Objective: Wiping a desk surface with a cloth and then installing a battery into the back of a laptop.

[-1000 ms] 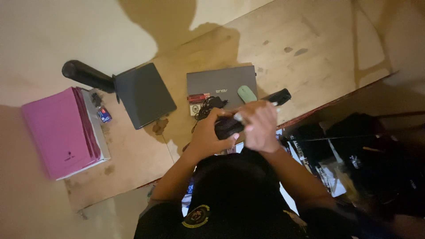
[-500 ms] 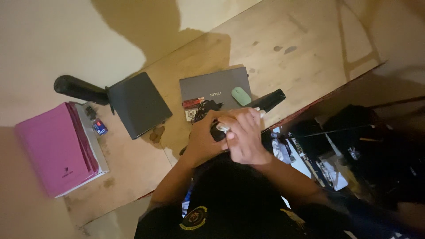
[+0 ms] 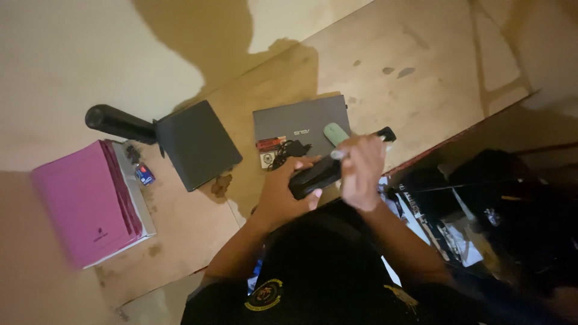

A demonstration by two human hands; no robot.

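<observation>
Because the small black oblong device (image 3: 314, 176) was gripped only at its lower end by the left hand (image 3: 288, 191), fingers wrapped round it, it could have been levered loose or twisted out of the palm had too much force been applied from above. It was held just over the near edge of the pale wooden desk (image 3: 421, 66), so a slip would probably have sent it down onto the clutter of papers and dark bags (image 3: 457, 222) below. The right hand (image 3: 362, 168) was closed round a thin silvery-tipped tool (image 3: 339, 154) whose tip was set against the device; a skid could have scratched the casing or jabbed the left thumb. Just beyond, a mint-green computer mouse (image 3: 336, 133) lay on a closed grey laptop (image 3: 301, 125) and could have been knocked. Farther off lay a dark square case (image 3: 198, 143), a black cylinder (image 3: 117, 123) and a pink notebook (image 3: 81, 201).
</observation>
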